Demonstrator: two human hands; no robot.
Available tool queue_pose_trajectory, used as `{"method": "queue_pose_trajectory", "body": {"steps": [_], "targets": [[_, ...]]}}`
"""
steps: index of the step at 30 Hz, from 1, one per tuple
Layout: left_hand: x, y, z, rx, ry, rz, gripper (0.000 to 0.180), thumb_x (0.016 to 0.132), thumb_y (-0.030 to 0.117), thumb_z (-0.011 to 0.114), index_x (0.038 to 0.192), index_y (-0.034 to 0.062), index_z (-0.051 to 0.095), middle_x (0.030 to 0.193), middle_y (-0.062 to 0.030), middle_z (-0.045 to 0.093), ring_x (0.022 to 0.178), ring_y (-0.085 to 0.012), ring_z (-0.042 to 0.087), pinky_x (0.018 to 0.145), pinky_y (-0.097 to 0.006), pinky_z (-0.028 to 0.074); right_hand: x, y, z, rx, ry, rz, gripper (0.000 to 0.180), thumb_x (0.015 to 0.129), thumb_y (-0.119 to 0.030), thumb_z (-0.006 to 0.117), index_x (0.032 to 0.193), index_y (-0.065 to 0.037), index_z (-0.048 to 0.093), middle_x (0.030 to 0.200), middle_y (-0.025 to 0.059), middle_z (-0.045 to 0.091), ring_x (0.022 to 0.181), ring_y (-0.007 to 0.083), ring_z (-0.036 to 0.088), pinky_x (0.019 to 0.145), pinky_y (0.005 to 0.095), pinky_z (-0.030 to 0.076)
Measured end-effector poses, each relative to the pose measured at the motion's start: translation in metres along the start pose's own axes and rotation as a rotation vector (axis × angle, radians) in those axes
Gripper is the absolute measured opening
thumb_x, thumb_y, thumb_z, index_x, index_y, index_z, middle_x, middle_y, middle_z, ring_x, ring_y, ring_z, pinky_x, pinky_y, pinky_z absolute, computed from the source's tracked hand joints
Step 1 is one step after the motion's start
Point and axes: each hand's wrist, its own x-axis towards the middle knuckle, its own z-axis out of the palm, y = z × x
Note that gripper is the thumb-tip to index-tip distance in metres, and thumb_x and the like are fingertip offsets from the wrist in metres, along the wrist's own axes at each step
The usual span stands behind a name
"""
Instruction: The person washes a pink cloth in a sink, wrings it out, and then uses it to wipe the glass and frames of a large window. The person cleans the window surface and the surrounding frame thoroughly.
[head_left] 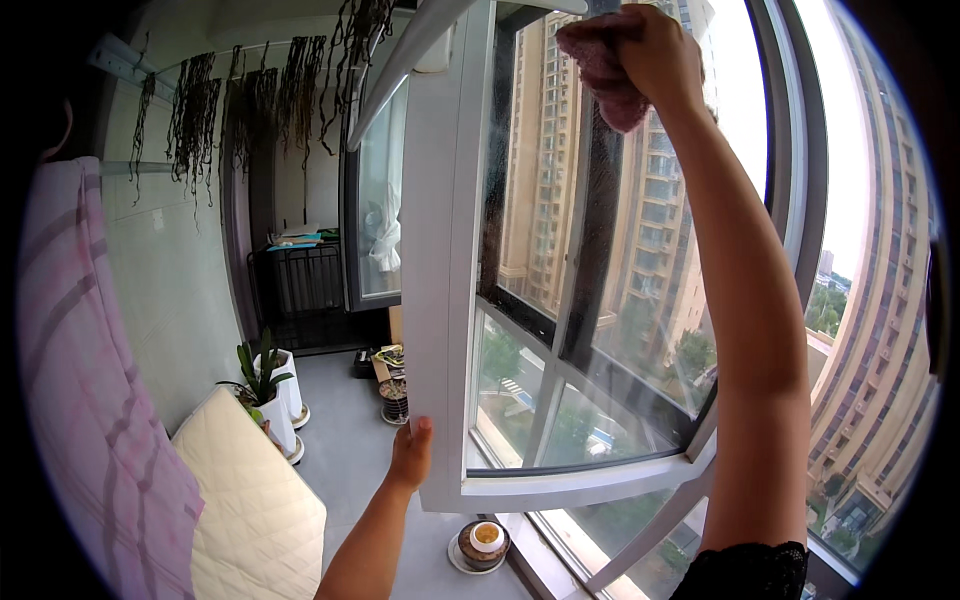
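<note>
A white-framed window sash [440,250] stands swung inward in front of me. My left hand [410,455] grips the lower part of its left edge, thumb on the near face and the other fingers hidden behind the frame. High up, my right hand [660,60] is closed on a dusty-pink cleaning cloth [608,75], which hangs bunched against the upper glass. Streaks and small droplets show on the window pane [540,210]. Buildings and a street appear through it.
Dark dried strands [195,110] hang from a line at upper left. A pink striped cloth [100,380] and a cream quilted pad [245,490] are at the left. White planters [275,420] stand by the wall. A round pot [484,545] sits below the sash.
</note>
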Motion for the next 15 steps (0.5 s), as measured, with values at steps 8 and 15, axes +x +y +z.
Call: {"method": "queue_pose_trajectory", "body": {"steps": [8, 15], "targets": [[0.002, -0.005, 0.007, -0.002, 0.006, -0.003, 0.07, 0.093, 0.063, 0.048, 0.113, -0.0024, 0.06, 0.098, -0.0052, 0.064, 0.091, -0.0126, 0.055, 0.083, -0.03, 0.045, 0.005, -0.13, 0.09, -0.249, -0.387, -0.043, 0.063, 0.087, -0.025, 0.049, 0.143, 0.002, 0.036, 0.142, 0.0258, 0.041, 0.138, 0.0409, 0.029, 0.115, 0.0522, 0.018], [0.0, -0.004, -0.003, -0.02, -0.044, -0.007, 0.067, 0.095, 0.059, 0.048, 0.121, -0.0018, 0.057, 0.109, -0.0086, 0.064, 0.101, -0.0159, 0.055, 0.09, -0.031, 0.044, -0.201, -0.182, -0.018, 0.223, -0.427, -0.034, 0.083, 0.069, -0.013, 0.065, 0.141, 0.011, 0.03, 0.145, 0.0369, 0.027, 0.129, 0.0532, 0.034, 0.111, 0.0523, 0.028]]}}
